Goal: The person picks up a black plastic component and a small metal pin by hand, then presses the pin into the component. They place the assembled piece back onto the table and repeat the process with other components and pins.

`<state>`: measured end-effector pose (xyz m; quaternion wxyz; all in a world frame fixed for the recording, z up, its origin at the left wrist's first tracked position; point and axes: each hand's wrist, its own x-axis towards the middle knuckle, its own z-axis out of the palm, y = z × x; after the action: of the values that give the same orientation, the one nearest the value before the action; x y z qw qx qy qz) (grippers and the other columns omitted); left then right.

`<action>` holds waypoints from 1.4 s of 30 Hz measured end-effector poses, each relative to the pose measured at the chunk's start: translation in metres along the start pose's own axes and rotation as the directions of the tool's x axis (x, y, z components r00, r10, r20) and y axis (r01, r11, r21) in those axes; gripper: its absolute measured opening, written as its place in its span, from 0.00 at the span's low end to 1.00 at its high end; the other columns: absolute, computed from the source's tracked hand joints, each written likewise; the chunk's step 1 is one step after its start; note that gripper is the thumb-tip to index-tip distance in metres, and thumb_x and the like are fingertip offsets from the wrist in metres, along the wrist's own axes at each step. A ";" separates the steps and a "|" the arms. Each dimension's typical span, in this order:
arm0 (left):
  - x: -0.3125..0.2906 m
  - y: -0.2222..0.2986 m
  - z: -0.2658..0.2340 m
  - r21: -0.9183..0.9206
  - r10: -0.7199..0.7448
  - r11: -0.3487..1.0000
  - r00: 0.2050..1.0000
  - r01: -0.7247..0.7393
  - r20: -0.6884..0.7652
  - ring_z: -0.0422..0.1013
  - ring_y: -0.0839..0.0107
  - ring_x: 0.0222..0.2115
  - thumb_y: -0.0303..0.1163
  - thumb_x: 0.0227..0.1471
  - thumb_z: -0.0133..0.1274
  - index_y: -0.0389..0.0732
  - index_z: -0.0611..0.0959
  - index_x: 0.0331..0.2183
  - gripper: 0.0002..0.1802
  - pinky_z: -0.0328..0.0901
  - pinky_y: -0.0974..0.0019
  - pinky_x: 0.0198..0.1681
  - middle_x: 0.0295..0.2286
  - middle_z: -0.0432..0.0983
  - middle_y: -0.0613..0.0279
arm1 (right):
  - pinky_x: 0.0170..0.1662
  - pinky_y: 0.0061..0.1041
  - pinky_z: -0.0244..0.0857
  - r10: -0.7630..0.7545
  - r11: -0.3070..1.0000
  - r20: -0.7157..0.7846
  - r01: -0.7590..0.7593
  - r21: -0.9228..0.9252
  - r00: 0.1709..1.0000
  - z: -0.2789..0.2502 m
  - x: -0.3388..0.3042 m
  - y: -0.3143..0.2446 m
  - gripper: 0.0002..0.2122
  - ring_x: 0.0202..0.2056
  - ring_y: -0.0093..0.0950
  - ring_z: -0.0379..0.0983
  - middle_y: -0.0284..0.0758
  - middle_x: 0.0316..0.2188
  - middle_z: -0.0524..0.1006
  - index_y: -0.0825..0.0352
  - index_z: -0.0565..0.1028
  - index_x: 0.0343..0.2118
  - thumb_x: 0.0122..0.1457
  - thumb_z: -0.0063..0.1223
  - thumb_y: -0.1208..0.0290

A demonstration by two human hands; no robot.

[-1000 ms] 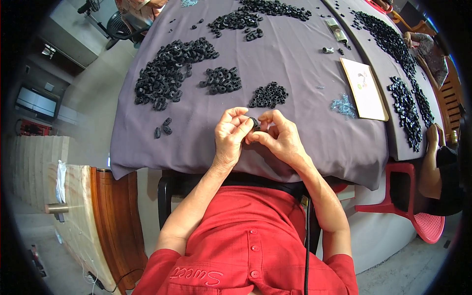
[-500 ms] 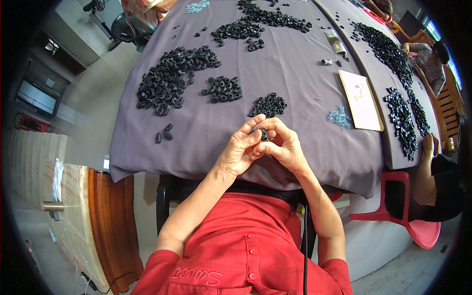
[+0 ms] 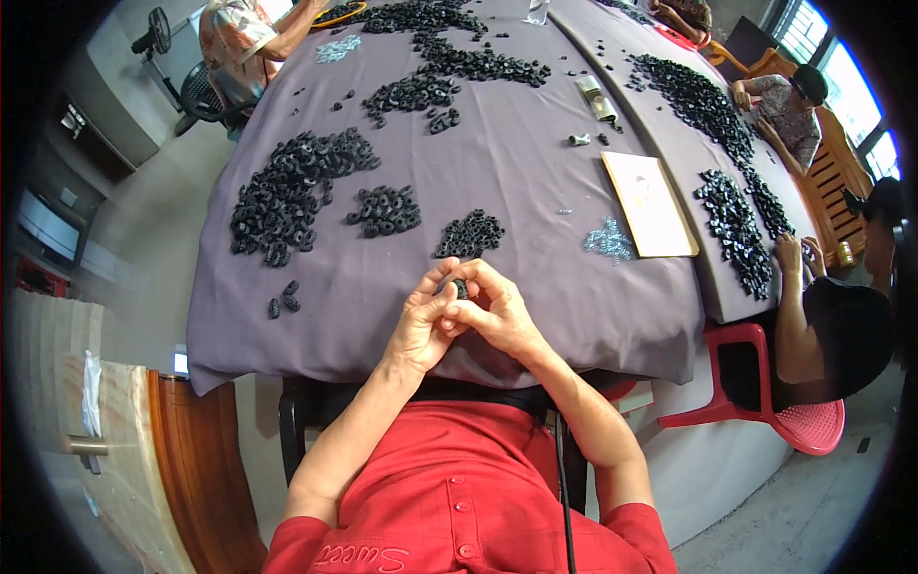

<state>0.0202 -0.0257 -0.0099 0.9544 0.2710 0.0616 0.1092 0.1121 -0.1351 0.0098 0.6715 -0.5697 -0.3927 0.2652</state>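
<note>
Close together at the near edge of the cloth-covered table, my left hand (image 3: 421, 320) and my right hand (image 3: 497, 311) both grip a small black ribbed plastic piece (image 3: 461, 289). The thumbs and fingertips of both hands are pressed around it, and part of it is hidden. Just beyond my fingertips lies a pile of small black ring-shaped pieces (image 3: 470, 233). To its left sits a cluster of larger black ribbed pieces (image 3: 384, 210), with a bigger heap (image 3: 292, 191) further left.
Right of my hands are a pile of small silvery coils (image 3: 608, 241) and a pale board (image 3: 650, 206). A crumpled tube (image 3: 597, 99) lies beyond. More black heaps (image 3: 732, 230) are along the right side, where other people sit. A red plastic chair (image 3: 736, 373) stands at right.
The whole view has shifted, so the table and my hands appear further left and lower. Both hands keep hold of the black ribbed piece, with little change in the grip.
</note>
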 end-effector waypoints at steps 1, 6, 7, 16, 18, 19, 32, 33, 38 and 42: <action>0.000 0.000 0.000 0.008 -0.009 1.000 0.999 0.009 -0.033 0.62 0.84 0.18 0.30 0.50 0.55 0.47 0.72 0.46 0.19 0.60 0.81 0.19 0.30 0.72 0.66 | 0.32 0.17 0.63 0.036 0.999 0.005 -0.036 0.027 0.999 -0.001 -0.002 0.002 0.13 0.28 0.16 0.64 0.28 0.28 0.67 0.68 0.70 0.37 0.50 0.59 0.72; -0.004 -0.001 0.004 -0.016 -0.025 1.000 0.999 0.025 -0.039 0.67 0.80 0.21 0.32 0.52 0.53 0.45 0.74 0.43 0.14 0.63 0.77 0.24 0.29 0.74 0.65 | 0.32 0.23 0.65 -0.049 0.941 0.058 0.065 -0.333 0.997 -0.029 0.001 -0.022 0.20 0.28 0.24 0.68 0.37 0.35 0.72 0.67 0.71 0.44 0.47 0.59 0.71; -0.003 -0.001 0.003 -0.019 -0.019 1.000 0.999 0.018 -0.038 0.67 0.80 0.21 0.32 0.52 0.53 0.45 0.74 0.43 0.14 0.63 0.77 0.24 0.29 0.74 0.65 | 0.32 0.23 0.65 -0.141 0.911 -0.024 0.120 -0.394 0.990 -0.038 0.006 -0.023 0.17 0.28 0.25 0.70 0.37 0.34 0.72 0.67 0.72 0.43 0.49 0.57 0.72; -0.015 0.012 0.015 0.478 0.119 0.878 0.983 -0.038 -0.140 0.66 0.80 0.17 0.26 0.49 0.54 0.40 0.77 0.32 0.05 0.62 0.76 0.19 0.23 0.73 0.64 | 0.40 0.37 0.65 -0.308 0.170 -0.186 -0.138 -0.976 0.933 -0.118 0.058 0.017 0.08 0.38 0.42 0.67 0.45 0.35 0.68 0.70 0.71 0.32 0.47 0.46 0.81; -0.020 0.017 0.019 0.831 0.311 0.524 0.950 -0.185 0.015 0.65 0.82 0.20 0.28 0.47 0.57 0.39 0.78 0.30 0.06 0.62 0.75 0.23 0.22 0.72 0.70 | 0.38 0.39 0.64 -0.252 0.099 -0.248 -0.230 -0.968 0.935 -0.140 0.057 0.030 0.05 0.34 0.44 0.68 0.46 0.31 0.69 0.71 0.71 0.28 0.51 0.43 0.79; -0.025 0.031 0.023 0.899 0.394 0.313 0.903 -0.305 0.169 0.65 0.80 0.21 0.27 0.46 0.57 0.38 0.78 0.29 0.07 0.61 0.73 0.25 0.22 0.70 0.68 | 0.37 0.39 0.64 -0.307 0.104 -0.257 -0.236 -0.966 0.916 -0.141 0.057 0.030 0.04 0.33 0.44 0.68 0.46 0.29 0.69 0.71 0.71 0.26 0.51 0.42 0.79; -0.087 0.150 -0.083 0.890 0.735 -0.450 0.596 0.072 0.323 0.71 0.61 0.34 0.26 0.42 0.56 0.38 0.80 0.30 0.08 0.64 0.62 0.38 0.31 0.76 0.60 | 0.34 0.35 0.62 -0.379 0.502 -0.275 -0.053 -0.863 0.884 -0.091 0.029 0.020 0.06 0.29 0.42 0.68 0.44 0.25 0.69 0.70 0.66 0.30 0.51 0.51 0.79; -0.085 0.149 -0.087 0.898 0.730 -0.436 0.606 0.059 0.315 0.71 0.62 0.35 0.26 0.42 0.56 0.38 0.80 0.30 0.08 0.64 0.62 0.39 0.32 0.76 0.60 | 0.34 0.34 0.62 -0.374 0.549 -0.305 -0.056 -0.834 0.876 -0.088 0.027 0.018 0.06 0.28 0.41 0.68 0.44 0.25 0.69 0.70 0.66 0.29 0.51 0.50 0.79; -0.082 0.144 -0.082 0.873 0.672 -0.484 0.666 0.065 0.323 0.71 0.62 0.35 0.27 0.42 0.57 0.38 0.80 0.29 0.07 0.62 0.62 0.41 0.32 0.76 0.61 | 0.32 0.32 0.63 -0.411 0.577 -0.314 -0.022 -0.816 0.856 -0.087 0.023 0.019 0.05 0.27 0.39 0.68 0.42 0.24 0.70 0.70 0.68 0.28 0.49 0.52 0.79; -0.083 0.141 -0.076 0.842 0.634 -0.535 0.692 0.070 0.346 0.69 0.63 0.34 0.27 0.40 0.57 0.39 0.80 0.29 0.09 0.61 0.62 0.41 0.30 0.75 0.63 | 0.31 0.30 0.63 -0.402 0.627 -0.349 -0.023 -0.779 0.846 -0.084 0.024 0.013 0.04 0.25 0.36 0.68 0.41 0.23 0.70 0.70 0.69 0.28 0.49 0.53 0.78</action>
<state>-0.0983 0.1094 0.0055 0.1416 0.8888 0.2332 0.3682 0.1958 -0.1599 -0.0012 0.4719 -0.7981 -0.3420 -0.1531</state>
